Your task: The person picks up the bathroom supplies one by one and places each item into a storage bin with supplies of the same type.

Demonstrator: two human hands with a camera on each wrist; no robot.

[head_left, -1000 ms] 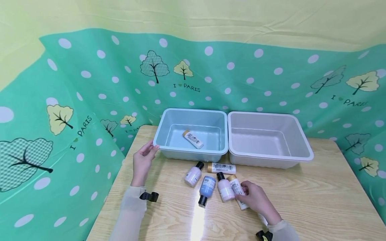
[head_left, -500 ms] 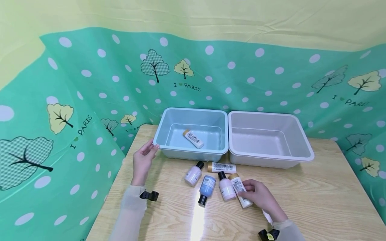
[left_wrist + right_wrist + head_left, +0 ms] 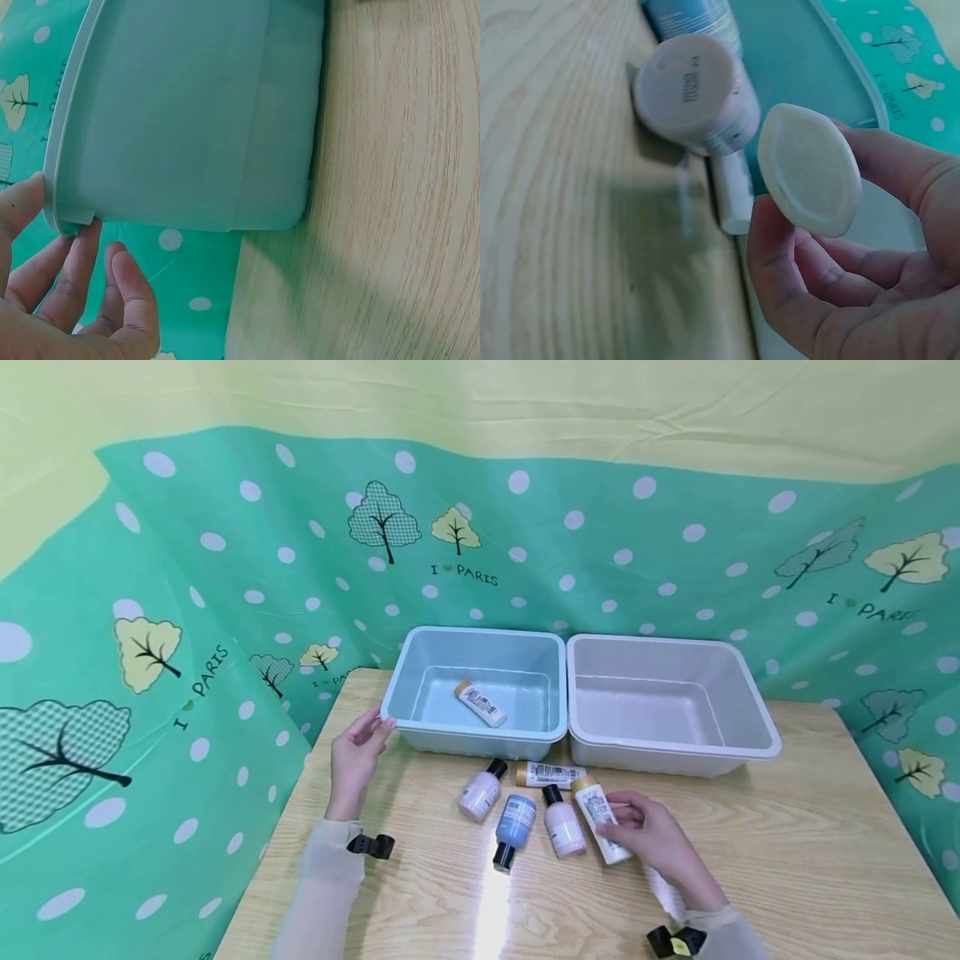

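Observation:
My left hand (image 3: pixel 354 768) pinches the front left corner of the light blue bin (image 3: pixel 472 745); in the left wrist view the thumb lies on the rim (image 3: pixel 60 150) and fingertips touch under it. My right hand (image 3: pixel 660 839) holds a white bottle with a gold cap (image 3: pixel 602 822) between thumb and fingers. In the right wrist view that bottle's oval white base (image 3: pixel 810 169) faces the camera. Beside it lies a pink bottle with a black cap (image 3: pixel 564 828). Inside the blue bin rests another gold-capped white bottle (image 3: pixel 480 704).
A pale grey bin (image 3: pixel 667 760) stands right of the blue one. Before the bins lie a gold-capped white bottle (image 3: pixel 553 775), a second pink bottle (image 3: pixel 480 795) and a blue bottle (image 3: pixel 515 822). A white thing (image 3: pixel 663 892) is partly hidden under the right wrist.
The right hand has moved slightly right and up with the gold-capped bottle, away from the pink bottle beside it. The left hand has stayed at the bin's corner.

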